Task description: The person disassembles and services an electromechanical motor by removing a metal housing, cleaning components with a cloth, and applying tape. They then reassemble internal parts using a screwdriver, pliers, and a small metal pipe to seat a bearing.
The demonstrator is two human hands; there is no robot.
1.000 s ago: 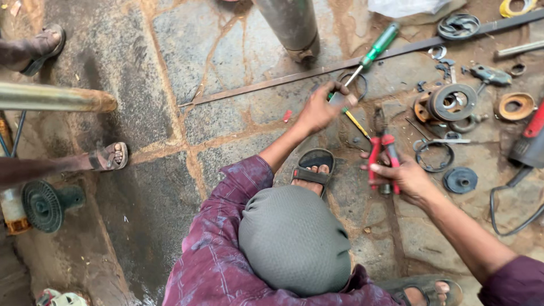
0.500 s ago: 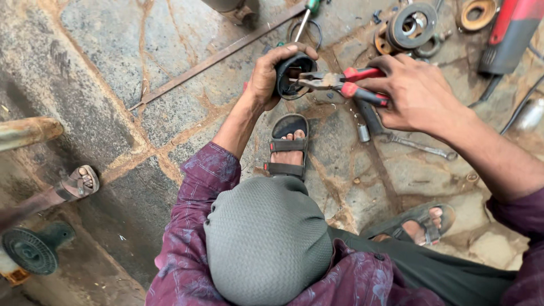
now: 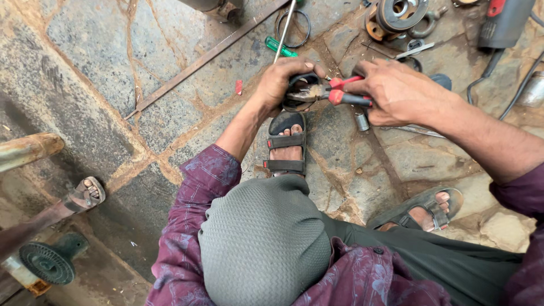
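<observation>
Pliers [image 3: 326, 90] with red handles are being squeezed in the right hand [image 3: 391, 93], their metal nose reaching into a dark, round metal part [image 3: 297, 90] that the left hand [image 3: 280, 82] is cupping from the side. Both hands are working low over the stone floor [image 3: 170, 113], just above the toes of the left sandal [image 3: 286, 144]. A second ago the hands were apart, the left one up near the long green-handled screwdriver [image 3: 285, 28] and the right one lifting the pliers off the floor; half a second ago they were coming together, and now the nose is sitting right at the part. That suggests the work is moving from fetching the tool to biting on the piece. The right grip is wrapping closed around the handles; the left grip is curling snugly round the part.

Around them the floor is rough, uneven flagstone with sandy joints, and it is carrying a scatter of gear: a long flat iron bar [image 3: 204, 56] lying slantwise, a wire ring [image 3: 293, 25], a heap of round steel fittings [image 3: 399, 17] at the top, a power tool [image 3: 504, 22] with its cable at the right. Another person's sandalled foot [image 3: 85, 195] is showing at the left edge.
</observation>
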